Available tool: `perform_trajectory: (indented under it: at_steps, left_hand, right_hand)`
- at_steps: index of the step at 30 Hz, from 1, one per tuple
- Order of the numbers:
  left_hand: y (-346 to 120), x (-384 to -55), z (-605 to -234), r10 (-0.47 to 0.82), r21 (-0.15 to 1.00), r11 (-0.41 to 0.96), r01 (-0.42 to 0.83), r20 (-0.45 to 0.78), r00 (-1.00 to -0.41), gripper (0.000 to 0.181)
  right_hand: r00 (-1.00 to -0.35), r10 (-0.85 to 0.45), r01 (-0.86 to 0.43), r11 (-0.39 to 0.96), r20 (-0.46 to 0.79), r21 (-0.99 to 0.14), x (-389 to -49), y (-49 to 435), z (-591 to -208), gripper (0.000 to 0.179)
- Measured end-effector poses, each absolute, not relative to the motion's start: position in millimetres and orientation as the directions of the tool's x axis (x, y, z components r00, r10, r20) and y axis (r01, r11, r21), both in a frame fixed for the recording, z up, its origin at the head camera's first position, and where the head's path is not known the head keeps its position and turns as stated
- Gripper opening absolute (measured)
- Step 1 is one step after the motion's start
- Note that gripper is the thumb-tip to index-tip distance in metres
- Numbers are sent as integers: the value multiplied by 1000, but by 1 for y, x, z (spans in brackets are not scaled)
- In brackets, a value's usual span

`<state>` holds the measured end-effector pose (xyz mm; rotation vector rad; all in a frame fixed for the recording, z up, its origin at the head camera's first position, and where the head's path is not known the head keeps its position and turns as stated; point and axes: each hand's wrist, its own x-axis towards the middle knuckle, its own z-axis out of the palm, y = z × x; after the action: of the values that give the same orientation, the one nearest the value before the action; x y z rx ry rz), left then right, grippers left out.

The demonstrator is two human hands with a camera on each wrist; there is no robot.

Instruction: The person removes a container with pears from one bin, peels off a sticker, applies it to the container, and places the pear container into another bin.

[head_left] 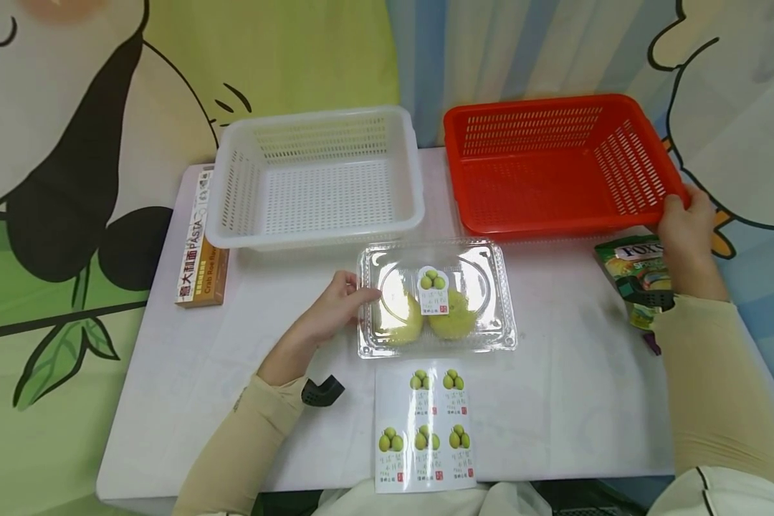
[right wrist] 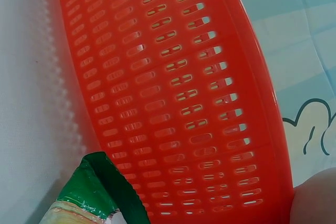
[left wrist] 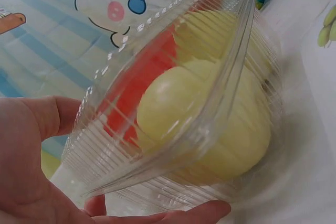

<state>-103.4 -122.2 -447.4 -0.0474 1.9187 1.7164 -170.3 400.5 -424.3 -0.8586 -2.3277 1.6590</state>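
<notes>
My left hand [head_left: 335, 308] grips the left side of a clear plastic clamshell box [head_left: 493, 337], thumb on the lid's edge. Inside sit two round pale yellow-green fruits [head_left: 454, 322], and a fruit label [head_left: 433, 290] sticks on the lid. The left wrist view shows the thumb at one side of the box [left wrist: 173, 182] and fingers along its underside. At the far right, my right hand [head_left: 691, 236] holds the front right corner of a red slotted basket [head_left: 542, 186]. In the right wrist view, only a bit of that hand [right wrist: 317, 203] shows beside the basket's rim.
A white slotted basket [head_left: 329, 201] stands at the back left, beside an upright pasta box [head_left: 196, 251]. Below the clamshell lies a sheet of fruit labels [head_left: 426, 412]. A green FOX'S bag [head_left: 632, 265] lies under the right hand, with a small purple wrapper [head_left: 651, 344] nearby.
</notes>
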Motion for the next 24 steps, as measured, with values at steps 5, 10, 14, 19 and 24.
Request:
perform_trajectory:
  at_steps: [5, 10, 14, 19, 24]
  left_hand:
    - [-124, -100, -446, 348, 905, 188, -380, -424, -836, 41]
    - [-125, -97, -445, 343, 911, 211, -355, -409, -845, 37]
    - [-130, -94, -442, 336, 907, 225, -355, -414, -846, 37]
    - [-133, -90, -432, 376, 911, 216, -350, -409, -831, 37]
    - [-134, -89, -417, 442, 930, 211, -302, -366, -819, 31]
  right_hand:
    - [-826, 529, 359, 223, -197, -906, -170, 401, -425, 52]
    - [-822, 531, 377, 238, -205, -895, -170, 401, -426, 53]
    - [-822, 535, 364, 225, -197, -904, -171, 400, -425, 52]
    - [-820, 539, 365, 232, -192, -902, -170, 399, -424, 51]
    - [-820, 539, 369, 240, -192, -898, -168, 398, -423, 51]
